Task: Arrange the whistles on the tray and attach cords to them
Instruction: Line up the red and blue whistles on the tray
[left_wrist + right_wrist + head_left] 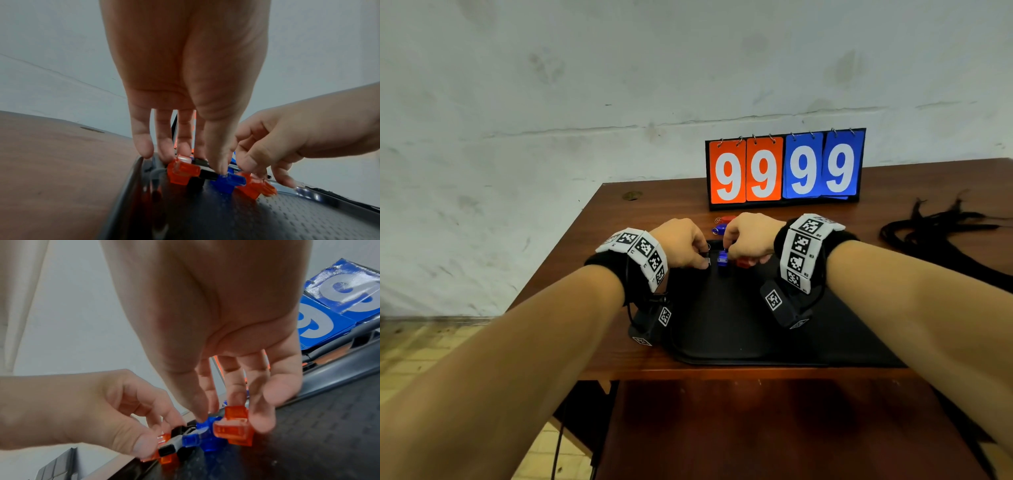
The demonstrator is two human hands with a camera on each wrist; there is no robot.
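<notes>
You are partway through the arranging and have not started on the cords. On the tabletop, take the black tray as your landmark. At its far edge 4 whistles stand in a tight row: an orange whistle nearest the tray's left corner, a black whistle next, a blue whistle, then a second orange whistle. Beyond the tray's far edge, 2 more whistles, 1 red and 1 blue, lie off the tray. The black cords sit in a heap well to the right of the tray, none attached as far as you can see.

Your left hand reaches down over the row's left end, thumb and forefinger curled round the black whistle. Your right hand comes down on the right end, thumb and forefinger pinching the blue whistle, the other fingers loosely spread beside the second orange one.
</notes>
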